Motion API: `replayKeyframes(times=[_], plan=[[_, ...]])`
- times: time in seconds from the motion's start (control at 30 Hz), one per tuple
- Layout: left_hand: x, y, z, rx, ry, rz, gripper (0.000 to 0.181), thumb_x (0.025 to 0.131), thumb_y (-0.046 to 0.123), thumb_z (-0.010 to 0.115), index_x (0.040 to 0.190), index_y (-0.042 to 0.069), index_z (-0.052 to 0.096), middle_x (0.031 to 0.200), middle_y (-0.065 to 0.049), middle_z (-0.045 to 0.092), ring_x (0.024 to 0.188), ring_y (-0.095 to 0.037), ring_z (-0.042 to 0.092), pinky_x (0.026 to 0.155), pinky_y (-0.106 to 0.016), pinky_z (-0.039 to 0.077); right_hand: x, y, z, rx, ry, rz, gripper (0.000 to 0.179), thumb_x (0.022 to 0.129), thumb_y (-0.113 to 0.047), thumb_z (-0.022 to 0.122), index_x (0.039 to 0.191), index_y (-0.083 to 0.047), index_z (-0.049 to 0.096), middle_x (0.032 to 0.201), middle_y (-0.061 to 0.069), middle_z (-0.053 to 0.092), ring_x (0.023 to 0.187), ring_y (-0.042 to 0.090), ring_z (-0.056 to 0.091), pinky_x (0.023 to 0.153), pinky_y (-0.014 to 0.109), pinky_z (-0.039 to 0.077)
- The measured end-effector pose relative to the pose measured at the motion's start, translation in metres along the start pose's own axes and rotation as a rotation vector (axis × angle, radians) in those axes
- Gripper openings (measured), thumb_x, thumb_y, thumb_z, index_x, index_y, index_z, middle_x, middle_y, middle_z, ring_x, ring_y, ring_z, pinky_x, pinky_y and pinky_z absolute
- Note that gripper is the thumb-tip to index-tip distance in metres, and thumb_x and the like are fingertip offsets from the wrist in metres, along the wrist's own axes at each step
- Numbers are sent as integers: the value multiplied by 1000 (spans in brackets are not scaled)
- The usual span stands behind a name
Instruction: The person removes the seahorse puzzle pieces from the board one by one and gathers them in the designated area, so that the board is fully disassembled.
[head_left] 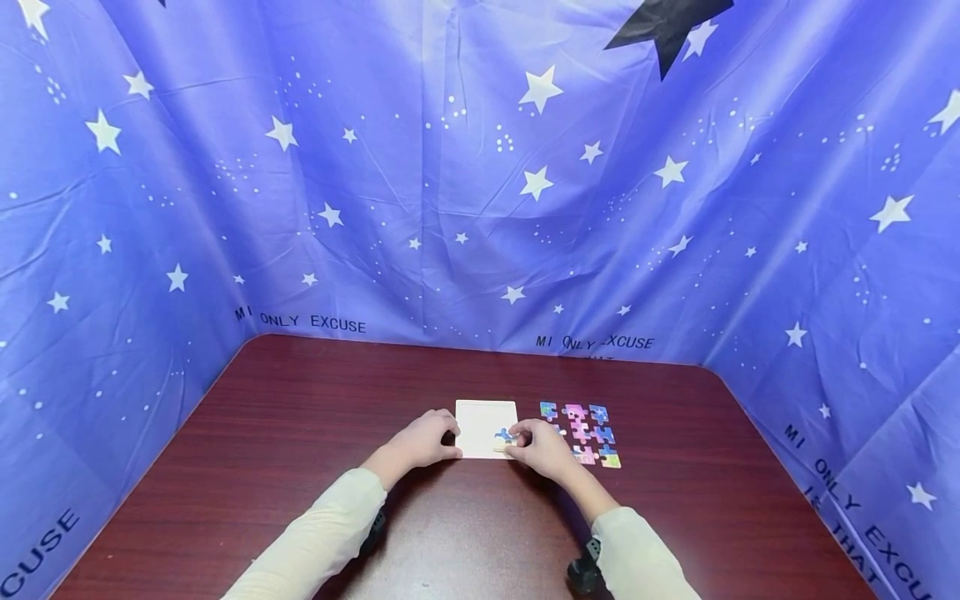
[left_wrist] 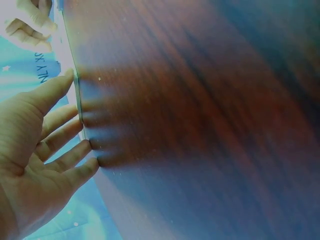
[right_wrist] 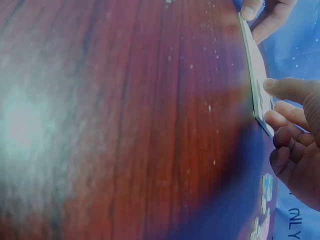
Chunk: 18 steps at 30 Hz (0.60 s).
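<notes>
A flat white square puzzle board lies on the table. On its lower right corner is a puzzle piece in blue and pale yellow, partly covered by my right hand. The thumb and forefinger of that hand pinch the piece at the board's corner. Along the board's left edge rests my left hand. Its spread, loosely bent fingers touch the edge and table, while the thumb meets the near corner. In the right wrist view, the right thumb lies over the board and the other fingers stay beside it.
Several loose puzzle pieces, pink, blue and green, lie in rows right of the board, some behind the right hand. The dark red wooden table is surrounded by a blue star-printed curtain.
</notes>
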<state>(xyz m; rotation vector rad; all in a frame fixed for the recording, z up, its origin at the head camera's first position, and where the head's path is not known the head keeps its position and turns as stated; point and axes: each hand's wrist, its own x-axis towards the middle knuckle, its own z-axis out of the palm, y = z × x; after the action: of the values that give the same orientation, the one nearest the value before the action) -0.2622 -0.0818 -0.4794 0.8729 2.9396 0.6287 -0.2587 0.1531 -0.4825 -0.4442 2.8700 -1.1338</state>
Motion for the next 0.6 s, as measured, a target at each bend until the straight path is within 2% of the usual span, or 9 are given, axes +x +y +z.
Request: replayKeyframes(times=[0.33,0.6], plan=[[0,1,0,-3,-1,-10,30,79,25,73,98,3,68,105,-7,63,103,-25,57,94,-37,46,-5,5,-9,-9,1,17,26,76,-18,76,95,-3,67,66,-3,54,50,7,46,48,19,39],[0,1,-1,-8,-5,-8,29,79,25,73,98,3,68,106,-7,62,103,-26,57,93,-37,46,-8,13,-15,-31,32,21,24,75,-20,77,91,-5,67,69,-3,54,54,7,44,49,20,38]])
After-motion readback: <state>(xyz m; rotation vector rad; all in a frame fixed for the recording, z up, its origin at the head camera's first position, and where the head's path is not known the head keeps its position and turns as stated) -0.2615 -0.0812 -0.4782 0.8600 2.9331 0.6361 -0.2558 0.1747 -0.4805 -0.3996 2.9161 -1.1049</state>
